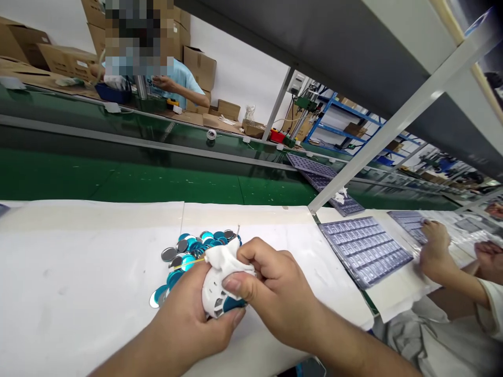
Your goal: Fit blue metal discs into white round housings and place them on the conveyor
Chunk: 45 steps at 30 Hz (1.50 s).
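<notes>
My left hand is wrapped round a white rounded plastic part with small slots, held above the white table covering. A dark blue, shiny round face shows on its lower side. My right hand pinches a bunched white cloth between thumb and fingers and presses it on top of the part. A thin yellow strip sticks out beside my left hand; what it belongs to is hidden. Just behind my hands lies a loose pile of shiny blue and silver discs, partly covered by them.
To the right lies a grey compartment tray, with another tray near a co-worker's hand. More trays rest on the green conveyor belt. A slanted white post supports the overhead shelf. Across the belt, another person sits.
</notes>
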{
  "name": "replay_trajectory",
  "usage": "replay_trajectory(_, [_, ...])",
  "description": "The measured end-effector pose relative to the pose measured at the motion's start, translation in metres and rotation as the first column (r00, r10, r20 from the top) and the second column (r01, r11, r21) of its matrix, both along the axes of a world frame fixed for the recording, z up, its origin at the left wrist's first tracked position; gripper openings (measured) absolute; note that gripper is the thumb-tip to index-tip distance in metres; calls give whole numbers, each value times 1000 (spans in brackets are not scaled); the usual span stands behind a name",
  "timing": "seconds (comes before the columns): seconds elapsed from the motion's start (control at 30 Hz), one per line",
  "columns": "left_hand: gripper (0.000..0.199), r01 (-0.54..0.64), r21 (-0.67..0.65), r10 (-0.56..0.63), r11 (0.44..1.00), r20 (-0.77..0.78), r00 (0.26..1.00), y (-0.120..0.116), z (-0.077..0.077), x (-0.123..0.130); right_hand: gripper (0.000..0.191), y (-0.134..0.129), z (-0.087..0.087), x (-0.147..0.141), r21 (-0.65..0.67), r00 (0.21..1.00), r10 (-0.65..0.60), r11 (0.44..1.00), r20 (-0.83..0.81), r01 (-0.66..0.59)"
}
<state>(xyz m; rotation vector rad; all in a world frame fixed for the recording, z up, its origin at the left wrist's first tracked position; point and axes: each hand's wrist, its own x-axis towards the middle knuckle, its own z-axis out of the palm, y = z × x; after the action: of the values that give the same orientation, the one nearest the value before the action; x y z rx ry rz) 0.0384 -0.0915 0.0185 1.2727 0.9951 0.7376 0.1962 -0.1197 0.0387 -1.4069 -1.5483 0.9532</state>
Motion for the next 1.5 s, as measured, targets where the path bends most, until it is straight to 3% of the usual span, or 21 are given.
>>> replay_trajectory(0.1, [43,35,-89,-26,995,108,994,1,-5,-1,19,-2,-5,11,35,996,82,996,-34,-81])
replay_trajectory(0.23, [44,215,-127,-141,968,434,890,1,-9,0,33,-6,-14,19,-72,904,122,984,-410,-165])
replay_trajectory(0.33, [40,253,-138,-163,957,467,869,0,-6,0,38,-10,-14,17,-112,869,88,980,-487,-162])
replay_trajectory(0.43, [35,174,-137,-127,975,296,947,0,-3,2,34,-12,-8,12,-132,969,44,988,-242,-77])
replay_trajectory(0.53, [18,99,113,-110,989,93,990,2,-3,5,34,-9,0,7,-89,998,15,996,69,-8])
replay_trajectory(0.6, [11,89,238,-102,967,42,994,3,-4,6,36,-5,3,6,-42,987,31,999,155,-25])
replay_trajectory(0.7, [11,108,136,-121,985,93,988,4,-6,6,32,-2,0,11,-13,984,106,994,144,-105])
replay_trajectory(0.83, [23,235,-44,-216,971,260,941,5,-13,1,20,-9,-13,27,-55,980,184,981,-71,-188])
replay_trajectory(0.9, [39,245,-89,-204,965,328,923,6,-18,-2,10,-12,-23,40,3,985,107,994,-139,-107])
replay_trajectory(0.97, [58,258,-142,-192,956,361,912,9,-22,-5,11,-9,-33,58,148,994,-93,984,-60,101])
replay_trajectory(1.03, [68,289,-152,-215,945,379,900,12,-25,-7,22,-3,-44,80,257,934,-294,937,202,239])
replay_trajectory(1.07, [69,304,-143,-230,942,384,894,13,-27,-8,26,1,-48,91,255,876,-326,935,355,245])
replay_trajectory(1.13, [71,304,-121,-236,945,394,888,16,-29,-8,35,6,-53,108,125,779,-238,971,581,204])
replay_trajectory(1.2, [69,283,-113,-218,953,394,893,17,-30,-8,53,4,-52,116,-18,724,-126,982,678,187])
replay_trajectory(1.3, [56,284,-89,-219,955,434,874,16,-33,-6,56,-10,-41,104,33,672,-216,961,709,273])
replay_trajectory(1.37, [48,277,-57,-223,959,448,865,15,-35,-7,51,-21,-31,83,106,774,-252,966,581,235])
replay_trajectory(1.43, [42,240,-12,-210,971,446,870,14,-37,-8,56,-28,-23,58,66,925,-86,996,370,67])
replay_trajectory(1.5, [38,172,44,-174,984,438,882,13,-38,-10,72,-27,-21,35,10,974,130,991,186,-134])
